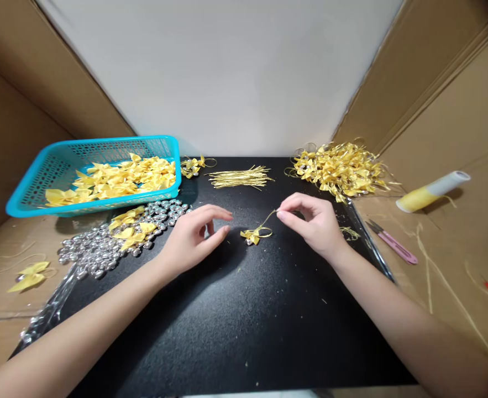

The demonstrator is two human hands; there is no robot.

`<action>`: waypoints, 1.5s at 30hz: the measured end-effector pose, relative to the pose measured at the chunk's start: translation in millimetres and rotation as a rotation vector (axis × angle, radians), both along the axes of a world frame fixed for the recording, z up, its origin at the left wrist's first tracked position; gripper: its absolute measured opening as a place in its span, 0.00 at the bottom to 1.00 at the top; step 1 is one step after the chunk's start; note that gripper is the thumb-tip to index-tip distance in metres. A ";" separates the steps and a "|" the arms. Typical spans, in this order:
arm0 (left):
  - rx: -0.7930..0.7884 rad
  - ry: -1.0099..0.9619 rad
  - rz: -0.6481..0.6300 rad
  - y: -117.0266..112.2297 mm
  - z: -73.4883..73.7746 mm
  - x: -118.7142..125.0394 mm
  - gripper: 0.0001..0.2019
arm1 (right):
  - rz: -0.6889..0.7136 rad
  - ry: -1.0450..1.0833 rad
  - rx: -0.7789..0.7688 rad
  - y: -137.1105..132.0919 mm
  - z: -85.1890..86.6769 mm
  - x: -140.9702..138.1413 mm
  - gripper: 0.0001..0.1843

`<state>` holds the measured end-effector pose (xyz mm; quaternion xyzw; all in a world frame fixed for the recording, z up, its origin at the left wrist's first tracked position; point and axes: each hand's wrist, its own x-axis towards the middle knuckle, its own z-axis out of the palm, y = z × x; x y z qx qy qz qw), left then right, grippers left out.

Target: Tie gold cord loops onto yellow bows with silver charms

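My right hand [315, 222] is closed in a pinch on the free end of a thin gold cord [267, 217]. The cord runs down to a small yellow ribbon bow [253, 235] that has a silver bead and a gold loop, low over or resting on the black tabletop. Left of the bow, my left hand [196, 235] hovers with fingers curved and thumb apart, holding nothing visible. Silver beads [98, 246] are spread beside my left wrist, with several yellow bows [132, 235] on top of them. A bundle of gold cords [240, 177] lies beyond both hands.
At the left stands a blue basket [32, 207] of yellow bows. A heap of finished-looking gold-corded bows [341, 168] sits at the back right. A pink-handled cutter [395, 246] and a yellow-and-white tube [432, 192] lie on the cardboard at right. A pale wall [227, 77] closes off the back.
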<state>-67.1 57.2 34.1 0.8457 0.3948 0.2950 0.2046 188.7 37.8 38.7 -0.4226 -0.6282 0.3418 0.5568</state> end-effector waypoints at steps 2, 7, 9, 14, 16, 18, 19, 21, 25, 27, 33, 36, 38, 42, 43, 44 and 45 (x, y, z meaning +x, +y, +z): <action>-0.077 -0.075 -0.011 12.1 5.6 11.8 0.08 | 0.010 -0.006 0.013 8.2 7.6 -1.5 0.04; -0.373 -0.118 -0.134 38.4 5.2 39.4 0.11 | 0.023 -0.029 -0.009 29.3 14.8 -6.4 0.04; -0.481 -0.140 -0.207 45.3 1.8 46.2 0.11 | 0.030 -0.034 -0.020 34.8 13.9 -8.0 0.05; -0.597 -0.197 -0.251 51.3 -1.5 52.5 0.09 | 0.053 -0.012 -0.052 41.6 10.9 -8.7 0.05; -0.631 -0.199 -0.242 51.5 -1.0 52.0 0.09 | 0.048 0.007 -0.066 43.2 10.7 -7.4 0.05; -0.636 -0.177 -0.230 51.7 -1.3 50.5 0.09 | 0.042 0.021 -0.079 44.4 10.9 -5.3 0.06; -0.632 -0.161 -0.226 51.9 -1.9 49.5 0.09 | 0.040 0.023 -0.084 44.9 11.1 -4.0 0.06; -0.630 -0.139 -0.219 52.5 -4.6 47.7 0.10 | 0.032 0.016 -0.092 45.6 11.5 -1.4 0.06; -0.692 -0.187 -0.207 54.0 -13.2 46.2 0.08 | 0.013 0.010 -0.101 47.0 12.3 3.7 0.07; -0.735 -0.229 -0.199 54.3 -16.8 46.1 0.08 | 0.003 0.011 -0.107 47.8 13.3 6.3 0.07; -0.764 -0.251 -0.176 52.0 -11.4 43.3 0.07 | -0.045 0.001 -0.102 49.8 17.3 15.2 0.07; -0.760 -0.214 -0.202 48.2 -3.8 43.7 0.07 | -0.060 0.000 -0.095 50.7 17.1 18.1 0.06; -0.765 -0.179 -0.234 44.4 -0.2 45.9 0.06 | -0.065 -0.010 -0.095 51.4 16.1 19.2 0.06; -0.786 -0.113 -0.278 37.6 2.1 51.3 0.07 | -0.036 -0.031 -0.097 52.2 14.8 19.3 0.08; -0.785 -0.101 -0.284 36.7 2.0 52.0 0.07 | -0.027 -0.034 -0.100 52.2 14.8 19.0 0.09; -0.778 -0.087 -0.290 36.1 1.8 52.4 0.08 | -0.021 -0.032 -0.103 52.0 14.8 18.8 0.09; -0.762 -0.071 -0.295 35.9 1.5 52.3 0.08 | -0.017 -0.029 -0.106 51.8 15.0 18.5 0.10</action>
